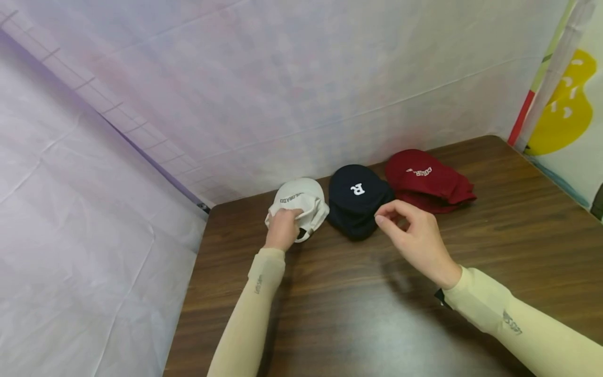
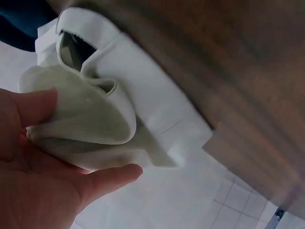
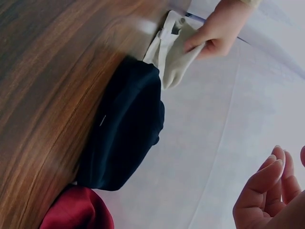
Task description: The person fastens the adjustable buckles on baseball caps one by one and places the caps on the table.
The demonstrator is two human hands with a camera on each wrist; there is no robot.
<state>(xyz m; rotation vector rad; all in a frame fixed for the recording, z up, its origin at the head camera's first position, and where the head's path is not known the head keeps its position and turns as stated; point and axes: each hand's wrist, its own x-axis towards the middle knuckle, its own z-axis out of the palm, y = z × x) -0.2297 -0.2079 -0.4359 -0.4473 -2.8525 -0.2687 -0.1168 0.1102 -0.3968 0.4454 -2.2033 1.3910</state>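
Observation:
A white cap point(image 1: 303, 189) with dark lettering lies at the left of a row of caps along the table's back edge. My left hand point(image 1: 282, 228) pinches its fabric between thumb and fingers; in the left wrist view the cap point(image 2: 138, 81) looks folded and bunched near its strap opening. Beside it lies a navy cap point(image 1: 346, 180) with a white letter R. My right hand point(image 1: 419, 241) is raised in front of the navy cap, fingers bent toward the thumb, with nothing held. To the right sits a dark red cap point(image 1: 414, 180) with pale lettering.
The caps rest on a brown wood-grain table point(image 1: 358, 314). Directly behind it hangs a pale cloth point(image 1: 282, 94), and another white sheet point(image 1: 94, 251) covers the left side. A yellow printed figure point(image 1: 565, 112) shows at the far right.

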